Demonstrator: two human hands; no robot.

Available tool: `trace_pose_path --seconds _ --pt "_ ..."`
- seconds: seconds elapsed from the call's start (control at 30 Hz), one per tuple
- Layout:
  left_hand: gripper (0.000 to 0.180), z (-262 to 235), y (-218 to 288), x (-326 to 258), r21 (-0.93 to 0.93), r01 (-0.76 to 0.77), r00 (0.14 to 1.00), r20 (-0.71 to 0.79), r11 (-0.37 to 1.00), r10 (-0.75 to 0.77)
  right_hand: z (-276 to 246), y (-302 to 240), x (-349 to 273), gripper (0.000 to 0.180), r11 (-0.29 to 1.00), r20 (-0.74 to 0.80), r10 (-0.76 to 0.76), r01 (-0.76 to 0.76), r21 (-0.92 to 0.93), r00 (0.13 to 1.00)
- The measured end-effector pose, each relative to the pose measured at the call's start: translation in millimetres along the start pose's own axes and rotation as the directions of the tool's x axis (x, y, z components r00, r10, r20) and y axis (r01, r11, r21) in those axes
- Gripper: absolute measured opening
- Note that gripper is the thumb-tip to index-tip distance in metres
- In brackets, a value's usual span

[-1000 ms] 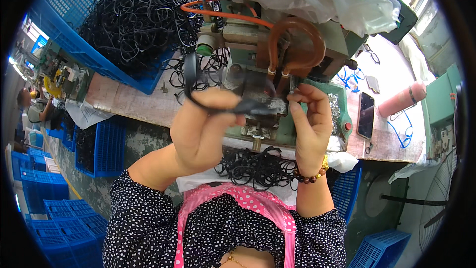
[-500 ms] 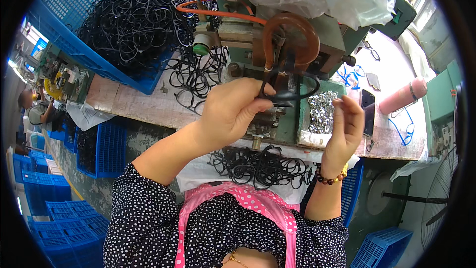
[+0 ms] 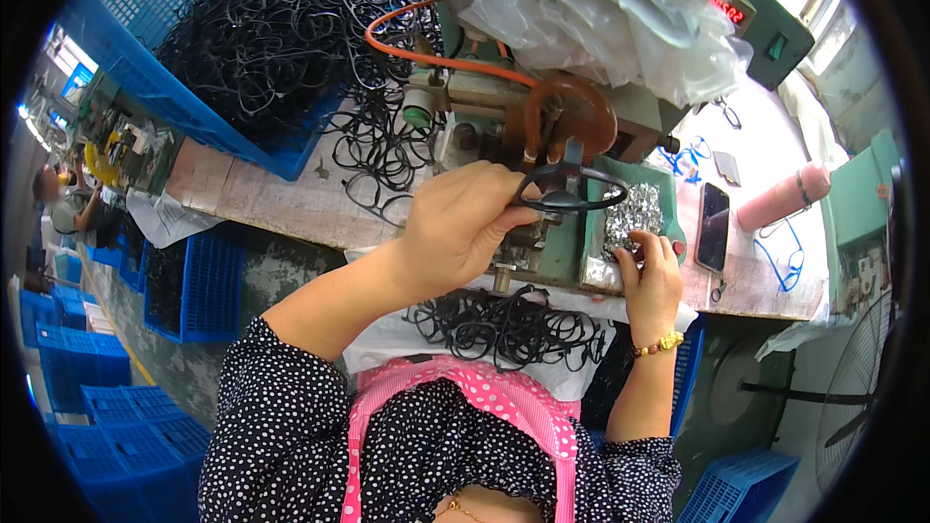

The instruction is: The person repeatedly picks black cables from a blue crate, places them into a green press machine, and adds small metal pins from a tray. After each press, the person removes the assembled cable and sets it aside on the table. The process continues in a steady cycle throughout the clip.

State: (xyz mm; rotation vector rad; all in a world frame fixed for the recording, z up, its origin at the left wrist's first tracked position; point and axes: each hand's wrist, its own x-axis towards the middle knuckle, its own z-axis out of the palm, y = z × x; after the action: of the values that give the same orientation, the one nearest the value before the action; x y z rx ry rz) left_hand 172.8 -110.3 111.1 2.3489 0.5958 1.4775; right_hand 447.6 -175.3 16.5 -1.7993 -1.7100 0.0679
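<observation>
My left hand (image 3: 463, 229) holds a black eyeglass frame (image 3: 570, 188) up against the small machine (image 3: 572, 126) with its brown round part. My right hand (image 3: 651, 273) reaches into a shallow tray of small silvery metal parts (image 3: 632, 215), fingertips on the parts; whether it has picked one up is hidden. A pile of black frames (image 3: 504, 327) lies on white cloth in my lap.
A blue crate heaped with black frames (image 3: 262, 48) stands at the back left, with loose frames (image 3: 380, 150) spilled on the bench. A dark phone (image 3: 713, 227), a pink cylinder (image 3: 783, 198), clear plastic bags (image 3: 620, 19), stacked blue crates (image 3: 87, 368) on the floor, another person (image 3: 60, 203) at far left.
My right hand left the machine and dropped to the tray of metal parts. My left hand carried the black frame to the right, up to the machine.
</observation>
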Motion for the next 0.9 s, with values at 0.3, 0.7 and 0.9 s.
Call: trace_pose_path --seconds 0.3,0.7,0.9 --pt "0.019 -28 -10 -42 0.290 0.107 0.990 -0.124 0.951 -0.073 31 1 16 0.004 0.966 -0.310 0.005 0.076 0.248 0.951" --pt "0.021 -102 -95 -168 0.719 0.450 0.656 0.136 0.530 -0.742 38 9 10 0.009 0.935 -0.405 0.102 0.051 0.350 0.909" --pt "0.009 -116 -89 -156 0.411 0.625 0.676 0.142 0.664 -0.724 23 5 14 0.009 0.948 -0.351 -0.003 0.115 0.297 0.936"
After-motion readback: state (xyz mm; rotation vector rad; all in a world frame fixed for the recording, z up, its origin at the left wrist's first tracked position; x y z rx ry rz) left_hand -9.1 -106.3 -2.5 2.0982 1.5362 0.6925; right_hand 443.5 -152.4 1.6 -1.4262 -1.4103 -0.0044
